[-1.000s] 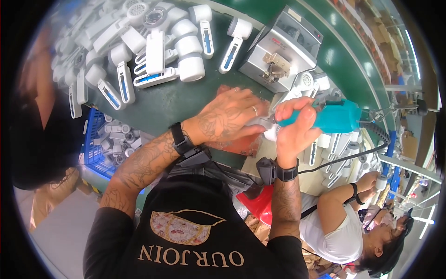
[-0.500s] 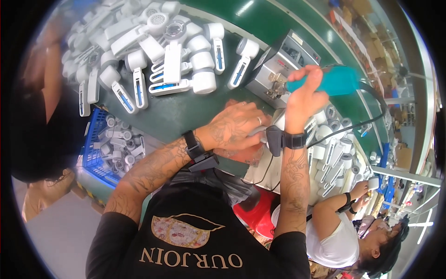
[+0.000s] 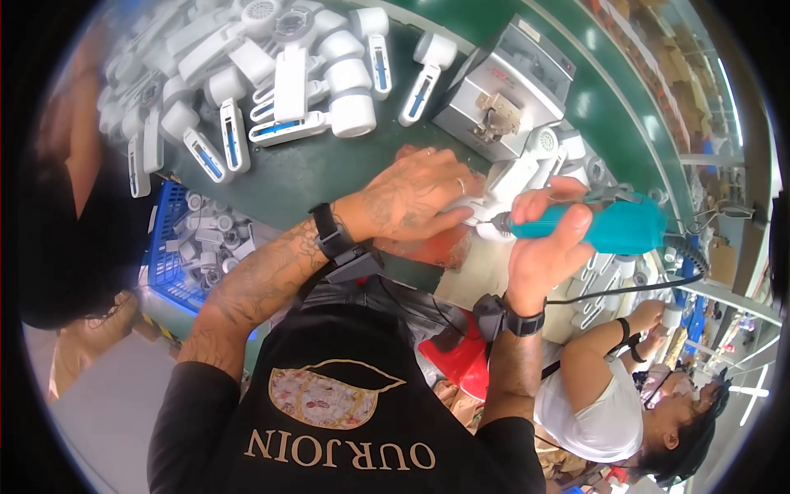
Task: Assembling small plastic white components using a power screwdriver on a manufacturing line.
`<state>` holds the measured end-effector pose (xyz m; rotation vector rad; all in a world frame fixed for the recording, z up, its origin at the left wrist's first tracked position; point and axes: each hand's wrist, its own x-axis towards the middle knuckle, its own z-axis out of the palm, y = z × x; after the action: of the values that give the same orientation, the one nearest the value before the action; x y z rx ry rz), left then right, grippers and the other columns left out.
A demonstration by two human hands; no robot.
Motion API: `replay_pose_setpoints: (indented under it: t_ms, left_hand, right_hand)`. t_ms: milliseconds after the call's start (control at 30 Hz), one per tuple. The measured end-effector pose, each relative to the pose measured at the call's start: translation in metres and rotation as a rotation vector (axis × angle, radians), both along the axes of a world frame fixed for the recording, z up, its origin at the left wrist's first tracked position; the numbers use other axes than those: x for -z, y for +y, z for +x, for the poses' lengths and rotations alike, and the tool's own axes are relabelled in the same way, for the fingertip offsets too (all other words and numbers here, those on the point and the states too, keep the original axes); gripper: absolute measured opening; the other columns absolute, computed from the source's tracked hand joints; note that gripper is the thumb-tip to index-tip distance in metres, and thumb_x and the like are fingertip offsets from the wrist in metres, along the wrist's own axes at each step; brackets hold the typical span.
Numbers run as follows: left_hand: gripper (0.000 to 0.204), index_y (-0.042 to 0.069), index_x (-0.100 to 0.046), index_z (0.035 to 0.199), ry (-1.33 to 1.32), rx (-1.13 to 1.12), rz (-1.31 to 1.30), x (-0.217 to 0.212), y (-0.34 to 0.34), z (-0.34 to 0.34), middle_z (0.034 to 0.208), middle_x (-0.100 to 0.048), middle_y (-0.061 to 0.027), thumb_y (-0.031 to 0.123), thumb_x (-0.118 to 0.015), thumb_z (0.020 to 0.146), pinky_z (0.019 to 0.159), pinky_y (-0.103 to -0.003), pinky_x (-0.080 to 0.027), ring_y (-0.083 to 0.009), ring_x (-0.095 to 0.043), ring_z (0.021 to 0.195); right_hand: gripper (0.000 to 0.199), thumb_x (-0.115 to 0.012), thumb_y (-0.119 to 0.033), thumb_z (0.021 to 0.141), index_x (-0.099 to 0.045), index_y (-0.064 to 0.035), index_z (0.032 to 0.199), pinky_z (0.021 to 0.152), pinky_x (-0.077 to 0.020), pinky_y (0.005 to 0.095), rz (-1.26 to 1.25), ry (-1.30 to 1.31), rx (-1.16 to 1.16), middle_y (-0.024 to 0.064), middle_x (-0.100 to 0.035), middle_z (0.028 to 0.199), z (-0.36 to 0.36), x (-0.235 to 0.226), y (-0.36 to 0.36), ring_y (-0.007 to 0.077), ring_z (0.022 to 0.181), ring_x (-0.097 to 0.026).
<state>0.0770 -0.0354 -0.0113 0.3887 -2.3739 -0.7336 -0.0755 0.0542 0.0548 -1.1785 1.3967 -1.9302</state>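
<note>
I see my right hand [image 3: 547, 247] wrapped tight around the teal plastic electric screwdriver [image 3: 605, 226] at centre right of the frame. Half a second ago that tool was lifted toward the upper right; now it has come down level, its metal tip set against the white plastic handheld housing [image 3: 502, 193] at the centre. My left hand [image 3: 415, 198] is pressed flat over that housing, fingers closed down on it, pinning it to the green worktable [image 3: 313, 177]. Since the earlier views that hand has barely shifted, so I judge the piece stayed put while the driver returned for a screw.

A grey metal box fixture [image 3: 510, 86] stands just beyond the hands, toward the upper centre. A heap of finished white housings with blue inserts [image 3: 271, 90] fills the upper left. A blue plastic crate of small white parts [image 3: 193, 243] sits at left, below the table edge. Another person in a white shirt [image 3: 601, 412] works at lower right.
</note>
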Motion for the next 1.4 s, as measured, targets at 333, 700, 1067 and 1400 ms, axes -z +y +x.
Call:
replay_pose_setpoints:
  t_ms: [333,700,1067,1400]
  left_hand:
    - [0.032,0.011,-0.065,0.117,-0.049,0.007,0.056,0.005,0.004,0.001,0.11,-0.063,-0.0082,0.021,-0.068,0.087,0.089,-0.041,-0.044,-0.0279,-0.055,0.1]
    - [0.032,0.011,-0.065,0.116,-0.067,-0.01,0.05,-0.001,0.0,-0.004,0.124,-0.062,-0.0067,0.02,-0.067,0.086,0.093,-0.042,-0.045,-0.0274,-0.057,0.105]
    - [0.03,0.01,-0.067,0.106,0.066,0.069,-0.092,-0.032,0.032,0.056,0.094,-0.067,-0.0068,0.027,-0.073,0.082,0.077,-0.041,-0.054,-0.0281,-0.066,0.09]
    - [0.036,-0.004,-0.056,0.126,0.27,-1.052,-0.377,0.013,-0.216,0.307,0.109,-0.064,-0.0154,0.02,-0.057,0.098,0.093,-0.039,-0.047,-0.0276,-0.061,0.098]
  right_hand:
    - [0.052,-0.056,-0.048,0.099,-0.051,0.0034,0.101,0.056,-0.0442,0.0337,0.018,-0.019,-0.006,0.0082,-0.05,0.067,0.003,0.021,0.006,0.0188,0.059,-0.051]
    - [0.046,-0.058,-0.045,0.097,-0.048,-0.001,0.092,0.054,-0.044,0.034,-0.02,-0.023,-0.034,0.0084,-0.048,0.066,0.007,0.024,0.0,0.0197,0.056,-0.049]
    - [0.048,-0.042,-0.053,0.101,-0.051,-0.0067,0.097,0.054,-0.0331,0.0258,-0.271,-0.313,0.095,-0.0003,-0.039,0.065,0.027,-0.022,0.077,0.0115,0.057,-0.039]
    - [0.056,-0.049,-0.058,0.095,-0.05,-0.0019,0.1,0.051,-0.0365,0.0235,-0.112,-0.207,0.269,0.0046,-0.047,0.064,0.048,0.01,0.113,0.0145,0.052,-0.043]
